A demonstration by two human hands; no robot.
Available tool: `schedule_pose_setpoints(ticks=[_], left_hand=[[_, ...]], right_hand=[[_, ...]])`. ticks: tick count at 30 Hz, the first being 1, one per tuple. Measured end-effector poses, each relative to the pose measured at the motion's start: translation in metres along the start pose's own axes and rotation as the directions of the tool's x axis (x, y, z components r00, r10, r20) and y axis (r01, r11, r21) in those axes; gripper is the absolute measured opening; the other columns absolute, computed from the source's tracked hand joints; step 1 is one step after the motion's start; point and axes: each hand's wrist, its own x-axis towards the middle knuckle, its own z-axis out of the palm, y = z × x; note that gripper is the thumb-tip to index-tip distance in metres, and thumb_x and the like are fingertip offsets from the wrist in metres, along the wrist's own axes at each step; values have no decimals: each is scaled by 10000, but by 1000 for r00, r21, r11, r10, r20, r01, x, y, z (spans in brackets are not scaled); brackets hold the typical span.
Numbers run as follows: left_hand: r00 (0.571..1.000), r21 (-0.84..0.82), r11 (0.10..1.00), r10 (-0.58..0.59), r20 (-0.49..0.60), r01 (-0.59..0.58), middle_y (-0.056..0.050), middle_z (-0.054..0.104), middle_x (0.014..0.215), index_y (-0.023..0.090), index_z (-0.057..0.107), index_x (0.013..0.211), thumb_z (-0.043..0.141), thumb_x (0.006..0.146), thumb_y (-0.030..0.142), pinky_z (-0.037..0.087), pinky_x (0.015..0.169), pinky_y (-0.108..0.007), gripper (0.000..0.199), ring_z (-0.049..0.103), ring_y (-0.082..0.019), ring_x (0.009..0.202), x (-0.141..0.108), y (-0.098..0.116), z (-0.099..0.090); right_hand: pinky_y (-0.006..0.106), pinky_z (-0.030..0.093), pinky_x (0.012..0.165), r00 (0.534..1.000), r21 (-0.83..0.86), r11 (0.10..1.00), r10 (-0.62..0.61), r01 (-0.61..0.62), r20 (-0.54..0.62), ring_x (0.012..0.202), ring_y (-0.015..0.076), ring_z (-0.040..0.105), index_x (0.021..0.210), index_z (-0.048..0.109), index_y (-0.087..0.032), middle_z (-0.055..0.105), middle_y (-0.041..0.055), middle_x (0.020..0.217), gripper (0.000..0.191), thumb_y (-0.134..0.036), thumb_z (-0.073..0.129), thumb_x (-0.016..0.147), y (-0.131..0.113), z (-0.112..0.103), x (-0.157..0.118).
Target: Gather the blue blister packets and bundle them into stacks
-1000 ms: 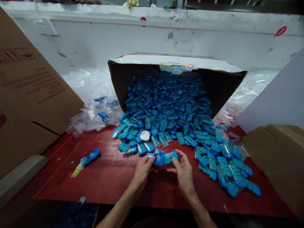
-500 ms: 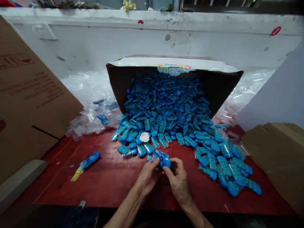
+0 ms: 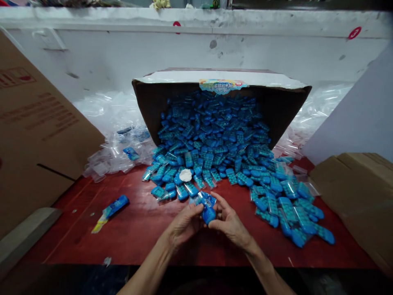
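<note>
Between both hands, just in front of the heap, is a small blue candy case (image 3: 208, 214) with a printed blue wrapper (image 3: 206, 198) at its far end. My left hand (image 3: 186, 223) is closed on its left side, thumb on top. My right hand (image 3: 231, 225) pinches it from the right, the thumb low by the rounded blue end and the forefinger at the wrapper. The underside and several fingers are hidden. Many similar clear cases with blue ends and teal pellets (image 3: 215, 143) spill toward the hands from a tipped carton (image 3: 299, 104).
A blue printed case with a yellow tail (image 3: 112, 211) lies at left. Clear plastic pieces (image 3: 107, 157) are heaped beside the carton. A white crumpled bit (image 3: 185, 175) rests on the pile. Cardboard boxes (image 3: 39, 110) flank the red table (image 3: 138, 233) on both sides.
The candy case has turned so its rounded blue end points toward me. My right hand has shifted its hold, with its forefinger now stretched along the wrapper. The view has moved slightly.
</note>
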Motion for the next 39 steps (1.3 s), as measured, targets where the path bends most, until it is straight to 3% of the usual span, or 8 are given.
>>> schedule_pose_setpoints(ticks=[7, 13, 21, 27, 31, 35, 37, 39], left_hand=[[1000, 10, 1000, 20, -23, -20, -57, 623, 746, 137, 598, 899, 506, 762, 234, 406, 595, -245, 191, 543, -117, 627, -2, -5, 2], [994, 54, 998, 21, -106, -15, -62, 634, 772, 141, 595, 912, 523, 751, 273, 412, 594, -241, 220, 551, -120, 636, -4, -10, 8], [998, 68, 998, -15, -56, 19, -73, 620, 714, 108, 606, 856, 545, 737, 262, 409, 541, -215, 204, 549, -119, 627, -8, -11, 4], [965, -32, 994, 98, -244, -109, -47, 625, 703, 141, 591, 808, 553, 729, 256, 444, 533, -250, 145, 570, -139, 608, -17, 2, -4], [770, -115, 882, 328, -547, -457, -43, 625, 663, 149, 580, 796, 395, 810, 340, 481, 585, -286, 267, 585, -149, 626, -44, 37, -35], [596, -48, 874, 289, -749, -483, -46, 595, 565, 116, 563, 812, 312, 837, 304, 481, 538, -275, 314, 589, -154, 596, -69, 51, -63], [608, 0, 919, 262, -749, -395, 31, 471, 393, 135, 547, 752, 379, 814, 215, 450, 485, -234, 196, 540, -120, 465, -68, 41, -62], [689, 53, 953, 254, -678, -299, 60, 412, 350, 142, 542, 723, 484, 760, 222, 404, 437, -204, 105, 496, -103, 406, -57, 23, -52]], right_hand=[[150, 337, 403, 995, 98, 994, 46, -54, 91, 572, 85, 502, 1279, 247, -311, 537, -29, 779, 784, -136, 631, 618, 3, -5, 4], [215, 417, 604, 1000, 9, 1000, 10, -11, 10, 612, 75, 503, 1268, 295, -298, 511, -66, 721, 782, -80, 629, 595, -3, -1, 1], [223, 435, 554, 992, 135, 987, 79, -93, 99, 552, 76, 505, 1261, 290, -287, 521, -60, 732, 795, -131, 649, 569, 2, -2, 6], [214, 393, 561, 999, -245, 969, 38, -31, 23, 581, 84, 481, 1160, 453, -245, 503, -41, 730, 523, -215, 605, 660, 5, -13, 11], [251, 382, 651, 973, -761, 648, -183, 12, -141, 710, 138, 499, 975, 584, -222, 520, 4, 787, 257, -263, 558, 722, 7, -27, 24], [253, 363, 655, 967, -956, 290, -223, -55, -124, 796, 178, 507, 902, 603, -240, 554, 35, 822, 166, -242, 520, 759, 20, -24, 37], [251, 352, 647, 961, -981, 177, -247, -78, -122, 800, 183, 506, 816, 611, -230, 564, 41, 790, 141, -219, 473, 788, 28, -18, 41], [249, 343, 643, 955, -989, 116, -272, -90, -119, 779, 176, 508, 749, 601, -219, 568, 41, 764, 193, -199, 420, 814, 32, -15, 44]])
